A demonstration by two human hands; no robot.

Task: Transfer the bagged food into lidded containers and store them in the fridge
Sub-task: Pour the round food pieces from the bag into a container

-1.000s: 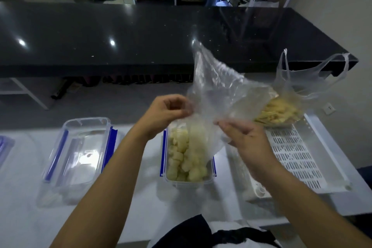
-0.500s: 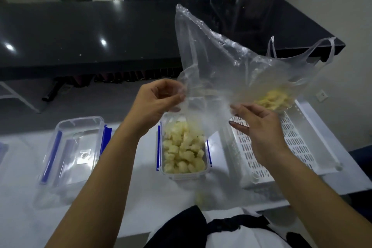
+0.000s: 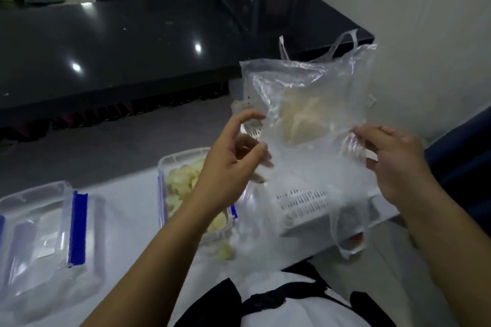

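- Head view: my left hand (image 3: 233, 167) sits at the left edge of the empty clear bag (image 3: 305, 167); fingers curled, thumb near fingertips, but motion blur — I cannot tell whether it pinches the plastic.
- My right hand (image 3: 393, 164) pinches the bag's right edge between thumb and fingers, the rest loosely spread.
- The bag is spread flat between both hands, held up over the white perforated tray (image 3: 303, 204); half a second ago it was bunched and peaked high above the container.
- Through it I see the second bag with pale yellow food (image 3: 300, 119), standing on the tray, handles up.
- Filled container (image 3: 180, 194) of yellowish chunks sits on the white table (image 3: 127, 220), partly hidden by my left forearm; earlier it was between the hands, now left of them.
- One chunk (image 3: 225, 253) lies on the table just in front of the container.
- Empty blue-clipped container (image 3: 39, 236) at far left, well apart.
- Black counter (image 3: 132, 42) behind.
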